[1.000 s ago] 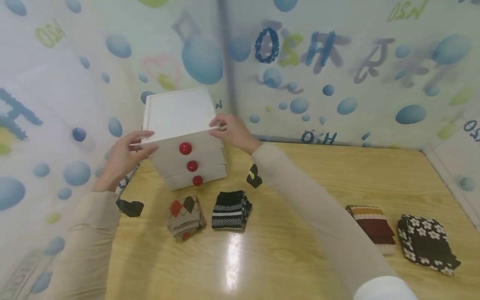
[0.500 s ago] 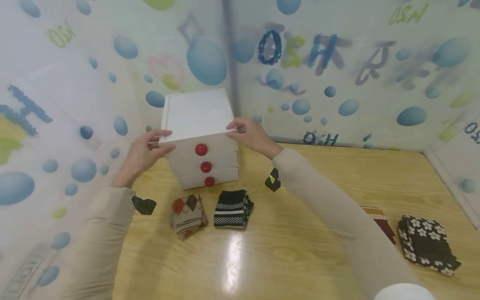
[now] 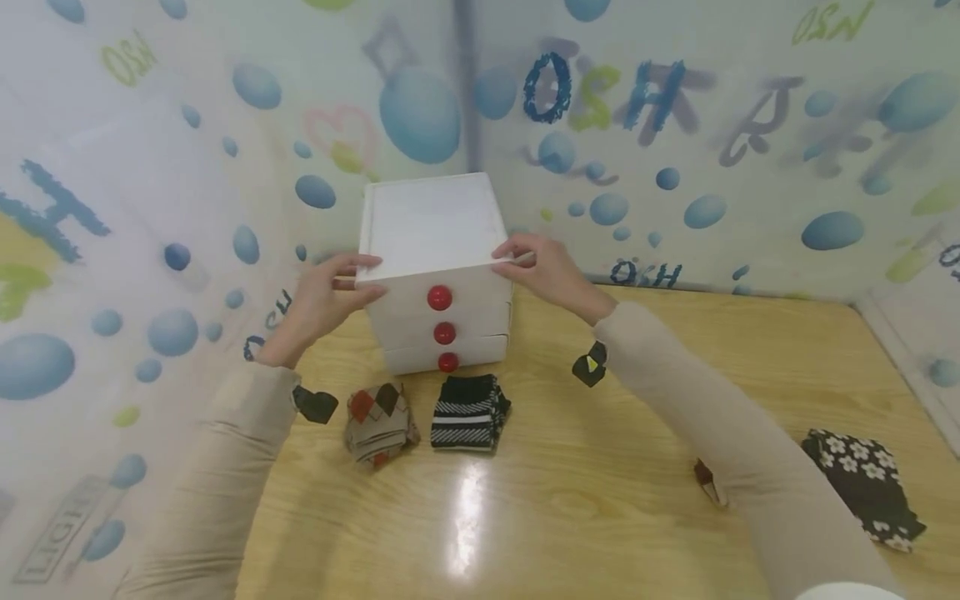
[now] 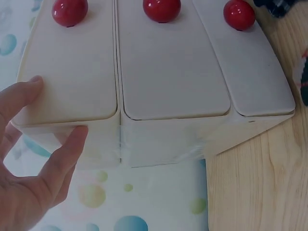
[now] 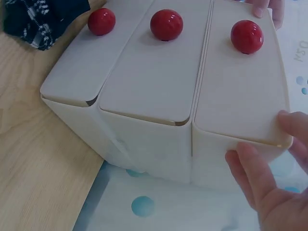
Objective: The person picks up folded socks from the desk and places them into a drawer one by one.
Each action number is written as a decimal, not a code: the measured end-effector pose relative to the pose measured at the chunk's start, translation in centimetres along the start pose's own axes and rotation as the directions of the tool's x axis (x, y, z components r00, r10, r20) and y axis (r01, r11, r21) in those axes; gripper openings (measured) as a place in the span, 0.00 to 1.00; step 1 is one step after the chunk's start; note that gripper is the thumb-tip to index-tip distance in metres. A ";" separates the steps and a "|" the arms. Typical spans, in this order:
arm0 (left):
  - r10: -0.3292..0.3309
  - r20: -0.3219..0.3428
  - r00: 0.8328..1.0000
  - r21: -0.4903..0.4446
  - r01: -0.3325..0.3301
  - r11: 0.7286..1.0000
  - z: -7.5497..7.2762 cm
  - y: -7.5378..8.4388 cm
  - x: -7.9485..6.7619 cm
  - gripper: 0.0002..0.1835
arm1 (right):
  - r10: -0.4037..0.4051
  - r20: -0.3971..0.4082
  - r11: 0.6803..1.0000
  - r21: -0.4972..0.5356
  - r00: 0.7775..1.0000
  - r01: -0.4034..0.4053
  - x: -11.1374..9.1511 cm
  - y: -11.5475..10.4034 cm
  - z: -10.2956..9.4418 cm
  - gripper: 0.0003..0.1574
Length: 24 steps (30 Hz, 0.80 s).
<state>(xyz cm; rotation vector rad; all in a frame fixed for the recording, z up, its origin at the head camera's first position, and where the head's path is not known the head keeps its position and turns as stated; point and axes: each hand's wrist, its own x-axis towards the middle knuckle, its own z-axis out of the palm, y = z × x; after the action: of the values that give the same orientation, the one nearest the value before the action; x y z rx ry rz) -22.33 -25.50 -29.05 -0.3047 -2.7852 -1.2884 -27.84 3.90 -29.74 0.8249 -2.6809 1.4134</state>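
A white three-drawer cabinet [image 3: 435, 221] with red round knobs [image 3: 439, 297] stands toward the back left of the wooden table. My left hand [image 3: 318, 304] grips its top front left corner, thumb on the front face and fingers on the top and side. At the opposite corner my right hand [image 3: 551, 271] pinches the top edge in the same way. In the left wrist view the fingers [image 4: 65, 151] press along the side of the uppermost drawer section. All three drawers are pushed in, with thin gaps at their right ends in the right wrist view.
Argyle socks [image 3: 378, 425] and black-and-white striped socks [image 3: 468, 412] lie folded just in front of the cabinet. Black floral socks [image 3: 866, 483] are at the far right. My right sleeve mostly covers a maroon folded piece [image 3: 705, 477]. A patterned wall [image 3: 675, 150] stands behind.
Both hands and the cabinet between them have moved to the right across the table. The right sleeve now hides most of the maroon piece. The socks in front stay about where they were.
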 end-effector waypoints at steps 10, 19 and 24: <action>-0.012 0.009 1.000 0.045 0.011 0.999 2.2 1.6 0.8 0.24 | 0.034 -0.024 0.999 0.010 0.999 -0.034 -2.5 1.1 -2.2 0.14; 0.016 0.042 0.999 0.001 -0.016 1.000 4.6 2.9 1.8 0.24 | 0.017 -0.067 0.999 -0.029 0.998 -0.019 -4.3 2.4 -4.1 0.13; 0.048 0.030 0.998 -0.001 -0.048 0.999 5.7 3.7 2.1 0.22 | 0.027 -0.085 0.999 -0.024 0.996 -0.029 -5.3 3.0 -5.2 0.14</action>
<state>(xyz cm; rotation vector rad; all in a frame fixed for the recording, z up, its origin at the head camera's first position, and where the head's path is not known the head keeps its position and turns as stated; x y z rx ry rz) -23.50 -18.53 -29.66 -0.3916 -2.7834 -1.2849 -25.86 11.58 -30.19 0.7116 -2.6516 1.3842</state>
